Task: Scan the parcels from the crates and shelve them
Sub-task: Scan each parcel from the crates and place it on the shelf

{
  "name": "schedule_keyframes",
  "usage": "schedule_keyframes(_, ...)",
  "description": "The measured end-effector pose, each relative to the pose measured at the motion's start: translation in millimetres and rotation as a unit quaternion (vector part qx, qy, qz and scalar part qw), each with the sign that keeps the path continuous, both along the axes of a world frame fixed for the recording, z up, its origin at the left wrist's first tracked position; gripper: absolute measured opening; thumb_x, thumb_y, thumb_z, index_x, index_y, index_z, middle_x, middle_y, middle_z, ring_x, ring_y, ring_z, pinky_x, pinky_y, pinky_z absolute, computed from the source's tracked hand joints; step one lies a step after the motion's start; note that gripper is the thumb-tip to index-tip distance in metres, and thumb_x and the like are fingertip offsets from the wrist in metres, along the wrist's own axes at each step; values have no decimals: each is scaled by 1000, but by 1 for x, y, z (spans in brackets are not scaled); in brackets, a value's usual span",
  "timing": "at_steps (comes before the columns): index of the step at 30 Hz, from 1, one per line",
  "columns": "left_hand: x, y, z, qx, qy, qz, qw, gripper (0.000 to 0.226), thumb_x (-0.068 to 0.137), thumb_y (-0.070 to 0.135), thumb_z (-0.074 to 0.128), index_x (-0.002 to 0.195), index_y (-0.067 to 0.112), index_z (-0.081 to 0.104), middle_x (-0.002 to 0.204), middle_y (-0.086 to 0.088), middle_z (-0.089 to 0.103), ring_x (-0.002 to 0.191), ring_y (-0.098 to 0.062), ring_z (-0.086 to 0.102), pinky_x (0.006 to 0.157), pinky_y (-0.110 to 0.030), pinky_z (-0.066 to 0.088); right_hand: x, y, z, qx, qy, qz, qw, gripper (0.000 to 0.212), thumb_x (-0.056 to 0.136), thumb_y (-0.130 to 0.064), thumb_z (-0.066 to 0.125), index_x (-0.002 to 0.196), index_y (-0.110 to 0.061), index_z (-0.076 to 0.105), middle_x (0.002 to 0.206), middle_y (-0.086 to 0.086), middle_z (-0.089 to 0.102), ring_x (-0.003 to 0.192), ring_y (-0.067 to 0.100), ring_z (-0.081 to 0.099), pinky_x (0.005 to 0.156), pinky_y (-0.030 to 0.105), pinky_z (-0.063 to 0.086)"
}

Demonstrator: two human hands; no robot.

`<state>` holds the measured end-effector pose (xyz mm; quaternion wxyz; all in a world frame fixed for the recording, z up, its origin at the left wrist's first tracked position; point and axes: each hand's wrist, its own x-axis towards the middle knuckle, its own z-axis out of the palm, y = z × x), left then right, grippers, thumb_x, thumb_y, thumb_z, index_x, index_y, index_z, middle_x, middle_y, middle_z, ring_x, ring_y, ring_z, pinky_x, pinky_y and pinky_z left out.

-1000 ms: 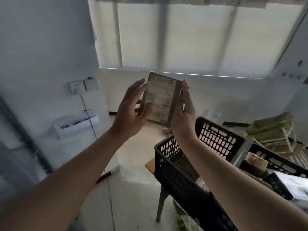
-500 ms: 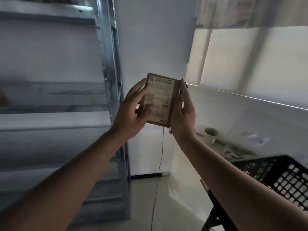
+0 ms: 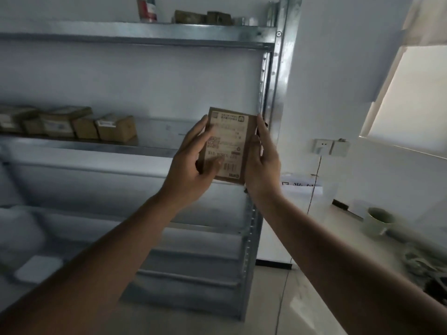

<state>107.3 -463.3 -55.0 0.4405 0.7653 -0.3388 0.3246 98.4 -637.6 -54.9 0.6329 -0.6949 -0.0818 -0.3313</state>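
Observation:
A small flat brown cardboard parcel (image 3: 229,139) with a white shipping label facing me is held upright at chest height between both hands. My left hand (image 3: 191,163) grips its left edge, thumb lying across the label. My right hand (image 3: 262,158) holds the right edge, fingers wrapped behind it. The parcel hangs in front of a grey metal shelving unit (image 3: 150,37), level with its middle shelf (image 3: 101,147) near the right upright. Several brown parcels (image 3: 72,125) stand in a row on the left part of that shelf.
The top shelf carries a red-and-white can (image 3: 146,9) and small boxes. A white packet (image 3: 36,269) lies on a lower shelf. To the right are a wall socket (image 3: 330,146), a hanging cable, a mug (image 3: 377,220) on a counter and a window with a blind.
The view has swung left from the black crate and window to the shelving unit. The parcel stays held between both hands in the same grip, now in front of the middle shelf.

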Motion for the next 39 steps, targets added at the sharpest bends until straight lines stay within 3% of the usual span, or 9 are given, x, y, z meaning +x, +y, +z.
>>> schedule_keyframes(4, 17, 57, 3, 3, 11, 4, 1000, 71, 99, 10, 71, 161, 10, 38, 172, 0, 22, 157, -17, 29, 98, -43, 61, 22, 58, 4, -8, 14, -5, 1000, 49, 111, -42, 38, 157, -59, 37, 138, -2, 56, 118, 18, 67, 82, 43, 67)
schedule_keyframes(9, 47, 113, 1, -6, 24, 20, 999, 72, 97, 6, 72, 160, 7, 37, 172, -3, 21, 157, -18, 29, 100, -42, 60, 61, 108, 9, -24, 35, 25, 999, 50, 115, -31, 38, 161, -50, 37, 140, 1, 56, 117, 16, 65, 78, 26, 65)
schedule_keyframes(15, 109, 161, -6, 4, 50, 55, 997, 74, 97, 7, 72, 162, 10, 34, 172, 1, 21, 158, -10, 25, 106, -40, 57, 133, 160, 0, -33, 63, 35, 997, 50, 112, -37, 34, 158, -55, 39, 134, -2, 58, 120, 15, 64, 92, 45, 65)
schedule_keyframes(21, 191, 193, -16, 14, 72, 82, 994, 76, 96, 4, 71, 161, 11, 33, 171, 3, 21, 157, -7, 24, 113, -34, 51, 224, 196, -8, -25, 81, 61, 995, 49, 116, -25, 36, 161, -43, 42, 126, -8, 59, 107, 5, 64, 76, 20, 61)
schedule_keyframes(27, 262, 225, -8, -21, 124, 68, 990, 74, 97, 2, 70, 160, 21, 35, 158, 20, 31, 146, 4, 37, 108, -32, 54, 305, 226, 0, -34, 107, 73, 991, 49, 115, -19, 36, 161, -35, 43, 109, -28, 60, 86, -22, 62, 64, 7, 52)
schedule_keyframes(30, 292, 242, -7, -18, 174, 58, 983, 79, 100, -1, 64, 166, 21, 25, 158, 16, 31, 144, 4, 38, 114, -32, 49, 335, 246, -1, -23, 130, 65, 989, 50, 115, -21, 37, 160, -40, 44, 123, -21, 65, 99, -7, 67, 75, 18, 58)
schedule_keyframes(34, 331, 266, -6, -2, 228, 39, 973, 81, 103, 3, 59, 167, 33, 19, 171, 6, 24, 155, -12, 32, 121, -42, 43, 369, 270, -1, -12, 154, 40, 987, 49, 111, -28, 40, 157, -44, 47, 140, -9, 67, 116, 14, 69, 98, 41, 61)
schedule_keyframes(37, 355, 279, -6, 34, 252, 38, 966, 81, 105, 10, 58, 165, 42, 16, 174, 6, 17, 160, -19, 21, 125, -51, 35, 390, 280, -1, -12, 177, 19, 984, 46, 113, -28, 42, 157, -40, 49, 131, -14, 66, 98, -1, 66, 83, 26, 60)
schedule_keyframes(39, 365, 282, -4, 69, 264, 37, 961, 79, 106, 10, 56, 167, 40, 14, 176, 8, 9, 162, -20, 12, 127, -48, 28, 398, 283, -3, -8, 197, 15, 980, 45, 114, -29, 45, 158, -37, 49, 130, -14, 65, 90, -8, 62, 66, 11, 51)
